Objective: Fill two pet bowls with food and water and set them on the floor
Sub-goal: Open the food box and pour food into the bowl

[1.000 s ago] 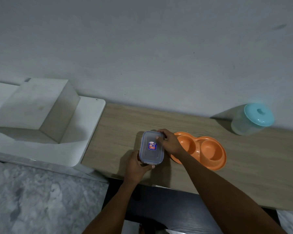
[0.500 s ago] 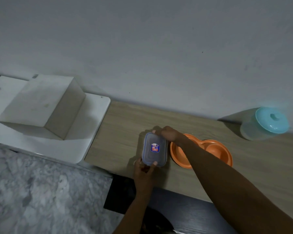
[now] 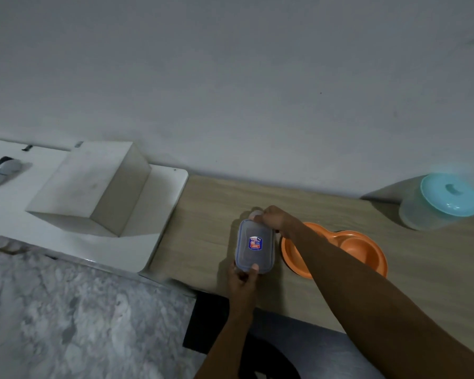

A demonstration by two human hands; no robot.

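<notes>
A small clear plastic food container (image 3: 255,246) with a blue-rimmed lid and a red-blue label sits on the wooden counter (image 3: 203,231). My left hand (image 3: 242,279) grips its near end, thumb on the lid. My right hand (image 3: 272,218) holds its far end, fingers on the lid's clasp. Just to the right lies an orange double pet bowl (image 3: 350,248), partly hidden by my right forearm; both wells look empty.
A round translucent tub with a turquoise lid (image 3: 439,202) stands at the back right by the wall. A white box (image 3: 91,187) rests on a white surface (image 3: 153,214) to the left. Marble-patterned floor (image 3: 66,324) lies below left.
My right hand slid from the lid's top to the container's far end. My left hand shifted to the near end. The view moved slightly left.
</notes>
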